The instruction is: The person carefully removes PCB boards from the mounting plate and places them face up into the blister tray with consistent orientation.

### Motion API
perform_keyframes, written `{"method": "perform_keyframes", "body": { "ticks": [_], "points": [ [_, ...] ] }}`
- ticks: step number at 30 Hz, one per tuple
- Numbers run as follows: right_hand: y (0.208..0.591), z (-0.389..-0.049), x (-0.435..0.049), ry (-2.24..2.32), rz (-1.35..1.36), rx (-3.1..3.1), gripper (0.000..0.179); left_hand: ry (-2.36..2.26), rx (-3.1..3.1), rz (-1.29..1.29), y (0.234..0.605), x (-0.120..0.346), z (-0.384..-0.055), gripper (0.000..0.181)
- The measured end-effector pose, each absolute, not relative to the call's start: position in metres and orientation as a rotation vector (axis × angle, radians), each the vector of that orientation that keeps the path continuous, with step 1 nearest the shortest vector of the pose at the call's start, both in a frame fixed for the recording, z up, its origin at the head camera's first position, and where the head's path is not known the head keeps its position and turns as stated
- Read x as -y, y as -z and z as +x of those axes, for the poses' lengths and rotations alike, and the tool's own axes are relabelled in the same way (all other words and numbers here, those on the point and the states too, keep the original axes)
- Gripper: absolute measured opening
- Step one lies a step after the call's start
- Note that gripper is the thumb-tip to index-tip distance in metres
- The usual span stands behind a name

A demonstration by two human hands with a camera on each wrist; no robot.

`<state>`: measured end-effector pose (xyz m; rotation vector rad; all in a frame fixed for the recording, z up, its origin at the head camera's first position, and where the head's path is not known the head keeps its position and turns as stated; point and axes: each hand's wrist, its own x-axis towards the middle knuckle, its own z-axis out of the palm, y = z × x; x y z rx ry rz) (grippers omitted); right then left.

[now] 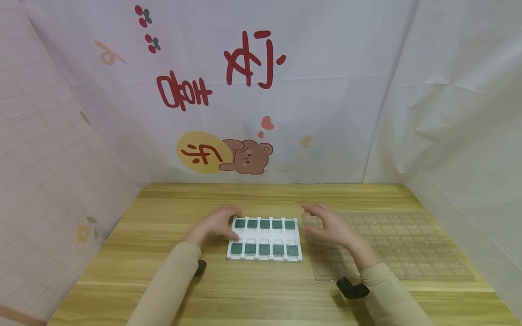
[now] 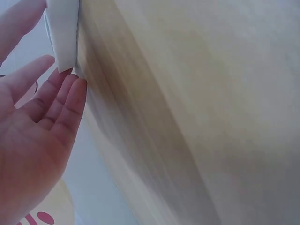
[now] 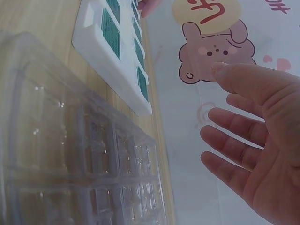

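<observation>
A white tray (image 1: pixel 267 236) lies on the table in front of me, with small green square chips (image 1: pixel 264 249) in two rows of slots. My left hand (image 1: pixel 220 222) is at the tray's left end, its thumb over the edge and its fingers by the far corner. In the left wrist view, loosely bent fingertips (image 2: pixel 77 86) come right up to the white tray's corner (image 2: pixel 65 42). My right hand (image 1: pixel 332 226) hovers over the left part of a clear plastic tray (image 1: pixel 391 244), fingers spread and nothing between them, just right of the white tray.
The clear tray's divided compartments (image 3: pixel 101 150) stretch toward the table's right side. Wooden tabletop (image 1: pixel 163 271) surrounds both trays. A white printed curtain (image 1: pixel 326 113) hangs behind the far edge, and further curtains (image 1: pixel 461 136) close off both sides.
</observation>
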<state>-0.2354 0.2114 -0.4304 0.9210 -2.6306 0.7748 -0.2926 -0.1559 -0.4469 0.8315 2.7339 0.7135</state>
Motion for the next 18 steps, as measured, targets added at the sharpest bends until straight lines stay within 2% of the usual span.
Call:
{"method": "perform_keyframes", "body": {
  "ticks": [18],
  "points": [
    [0.425,-0.248,-0.217,-0.734,0.949,2.665,0.056,-0.788,-2.655,0.687,0.441,0.148,-0.294,0.079]
  ]
}}
